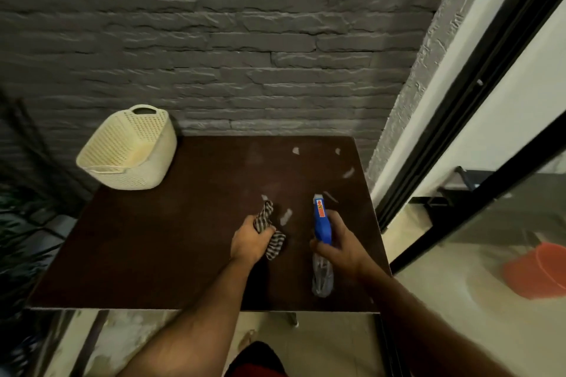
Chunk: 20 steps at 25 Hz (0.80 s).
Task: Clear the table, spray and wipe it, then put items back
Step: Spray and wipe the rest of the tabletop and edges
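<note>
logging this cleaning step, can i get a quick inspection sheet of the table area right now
surface: dark brown table, pale smears or scraps on its right half
job's things: striped cloth, blue spray bottle pointing away from the person
clutter: cream basket lying tilted at the far left corner
grips: left hand grips the cloth; right hand grips the bottle
cables: nothing seen
surroundings: grey brick wall behind, orange bucket on the floor to the right
</note>
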Tool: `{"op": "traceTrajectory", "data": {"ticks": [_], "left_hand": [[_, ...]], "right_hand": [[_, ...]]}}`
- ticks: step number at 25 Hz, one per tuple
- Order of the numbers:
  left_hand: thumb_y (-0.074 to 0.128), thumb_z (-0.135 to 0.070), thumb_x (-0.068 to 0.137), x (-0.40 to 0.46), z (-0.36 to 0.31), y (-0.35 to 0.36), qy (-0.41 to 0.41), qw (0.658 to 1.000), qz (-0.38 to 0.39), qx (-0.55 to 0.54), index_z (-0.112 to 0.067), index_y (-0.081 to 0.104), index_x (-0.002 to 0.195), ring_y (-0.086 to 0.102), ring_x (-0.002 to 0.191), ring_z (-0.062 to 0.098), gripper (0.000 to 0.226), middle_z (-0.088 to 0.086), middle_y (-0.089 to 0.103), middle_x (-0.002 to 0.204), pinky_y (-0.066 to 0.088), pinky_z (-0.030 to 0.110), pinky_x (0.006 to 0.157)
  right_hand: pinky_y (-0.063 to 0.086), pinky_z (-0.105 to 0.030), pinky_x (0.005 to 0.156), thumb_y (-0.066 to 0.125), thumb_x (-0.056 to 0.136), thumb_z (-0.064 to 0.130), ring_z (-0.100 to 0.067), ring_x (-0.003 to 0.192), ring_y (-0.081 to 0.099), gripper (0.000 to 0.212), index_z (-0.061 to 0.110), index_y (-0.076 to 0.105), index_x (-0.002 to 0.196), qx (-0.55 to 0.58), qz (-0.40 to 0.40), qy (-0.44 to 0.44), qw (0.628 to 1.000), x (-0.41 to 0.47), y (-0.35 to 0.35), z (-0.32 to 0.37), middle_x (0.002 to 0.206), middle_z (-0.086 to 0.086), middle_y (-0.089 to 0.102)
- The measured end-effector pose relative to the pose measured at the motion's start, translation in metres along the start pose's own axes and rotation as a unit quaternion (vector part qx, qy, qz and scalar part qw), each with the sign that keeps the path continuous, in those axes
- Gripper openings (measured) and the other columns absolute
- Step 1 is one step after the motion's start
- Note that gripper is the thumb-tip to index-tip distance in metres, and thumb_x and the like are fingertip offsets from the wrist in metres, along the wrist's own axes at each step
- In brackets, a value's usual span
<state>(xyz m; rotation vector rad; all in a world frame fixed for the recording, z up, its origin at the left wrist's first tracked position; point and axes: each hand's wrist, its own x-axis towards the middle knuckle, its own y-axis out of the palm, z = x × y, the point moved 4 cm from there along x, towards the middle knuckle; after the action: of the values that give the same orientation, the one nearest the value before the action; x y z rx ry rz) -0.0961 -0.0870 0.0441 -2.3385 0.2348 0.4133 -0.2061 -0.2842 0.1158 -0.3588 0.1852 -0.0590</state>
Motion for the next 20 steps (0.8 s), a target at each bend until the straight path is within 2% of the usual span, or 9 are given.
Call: {"op": "traceTrajectory", "data": {"ticks": [3, 5, 7, 9, 11, 14, 17, 20], "left_hand": [[0.065, -0.045, 0.083, 0.012, -0.005, -0.026, -0.018, 0.998, -0.035, -0.040, -0.024, 0.057, 0.112, 0.061, 0.102, 0.027, 0.037, 0.004, 0.067, 0.105, 0.043, 0.030, 0.078], [0.065, -0.045, 0.084, 0.025, -0.009, -0.041, -0.013, 0.997, -0.048, -0.052, -0.023, 0.058, 0.112, 0.061, 0.101, 0.026, 0.036, 0.002, 0.066, 0.103, 0.041, 0.028, 0.076], [0.066, -0.044, 0.084, 0.044, -0.014, -0.053, -0.006, 0.996, -0.052, -0.066, -0.023, 0.059, 0.109, 0.061, 0.100, 0.024, 0.033, -0.001, 0.065, 0.098, 0.040, 0.027, 0.076], [0.066, -0.044, 0.084, 0.065, -0.021, -0.064, 0.002, 0.996, -0.053, -0.072, -0.024, 0.060, 0.107, 0.061, 0.098, 0.023, 0.031, -0.003, 0.064, 0.096, 0.039, 0.027, 0.077], [0.066, -0.043, 0.084, 0.087, -0.030, -0.076, 0.012, 0.996, -0.054, -0.071, -0.022, 0.060, 0.108, 0.061, 0.098, 0.023, 0.033, -0.001, 0.065, 0.098, 0.040, 0.027, 0.077], [0.066, -0.042, 0.085, 0.121, -0.043, -0.093, 0.029, 0.996, -0.048, -0.063, -0.022, 0.058, 0.115, 0.060, 0.096, 0.020, 0.037, -0.003, 0.065, 0.099, 0.040, 0.027, 0.076], [0.067, -0.041, 0.085, 0.145, -0.042, -0.109, 0.021, 0.997, -0.055, -0.055, -0.022, 0.056, 0.118, 0.059, 0.095, 0.018, 0.039, -0.001, 0.065, 0.103, 0.042, 0.028, 0.078], [0.067, -0.039, 0.084, 0.163, -0.028, -0.125, 0.000, 0.996, -0.080, -0.048, -0.018, 0.057, 0.115, 0.060, 0.096, 0.022, 0.039, 0.003, 0.064, 0.103, 0.044, 0.030, 0.079]], "right_hand": [[0.056, -0.031, 0.076, 0.066, 0.086, 0.020, -0.011, 0.080, 0.066, 0.047, 0.046, 0.046, 0.120, 0.001, -0.019, -0.023, 1.000, 0.018, 0.016, 0.003, 0.092, -0.002, 0.066], [0.055, -0.023, 0.078, 0.064, 0.089, 0.024, -0.006, 0.088, 0.067, 0.048, 0.046, 0.045, 0.127, 0.033, -0.018, -0.006, 0.999, 0.036, 0.022, 0.004, 0.098, 0.004, 0.068], [0.053, -0.019, 0.076, 0.062, 0.090, 0.028, -0.001, 0.091, 0.067, 0.044, 0.038, 0.047, 0.130, 0.060, -0.021, 0.030, 0.998, 0.056, 0.023, 0.005, 0.102, 0.007, 0.068], [0.050, -0.016, 0.068, 0.062, 0.091, 0.024, 0.003, 0.078, 0.066, 0.036, 0.028, 0.051, 0.125, 0.070, -0.040, 0.060, 0.995, 0.076, 0.018, 0.011, 0.095, 0.006, 0.066], [0.050, -0.019, 0.065, 0.062, 0.089, 0.019, -0.001, 0.070, 0.067, 0.029, 0.026, 0.054, 0.116, 0.074, -0.047, 0.064, 0.994, 0.098, 0.016, 0.023, 0.089, 0.002, 0.066], [0.053, -0.027, 0.066, 0.063, 0.087, 0.019, -0.011, 0.071, 0.068, 0.024, 0.034, 0.054, 0.103, 0.079, -0.042, 0.083, 0.993, 0.135, 0.020, 0.048, 0.092, -0.004, 0.067], [0.057, -0.040, 0.075, 0.064, 0.085, 0.022, -0.020, 0.075, 0.065, 0.022, 0.037, 0.052, 0.097, 0.068, -0.047, 0.092, 0.992, 0.170, 0.029, 0.069, 0.093, -0.008, 0.067], [0.056, -0.041, 0.079, 0.064, 0.084, 0.024, -0.022, 0.078, 0.066, 0.020, 0.034, 0.052, 0.096, 0.054, -0.028, 0.096, 0.994, 0.198, 0.040, 0.079, 0.094, -0.008, 0.067]]}}
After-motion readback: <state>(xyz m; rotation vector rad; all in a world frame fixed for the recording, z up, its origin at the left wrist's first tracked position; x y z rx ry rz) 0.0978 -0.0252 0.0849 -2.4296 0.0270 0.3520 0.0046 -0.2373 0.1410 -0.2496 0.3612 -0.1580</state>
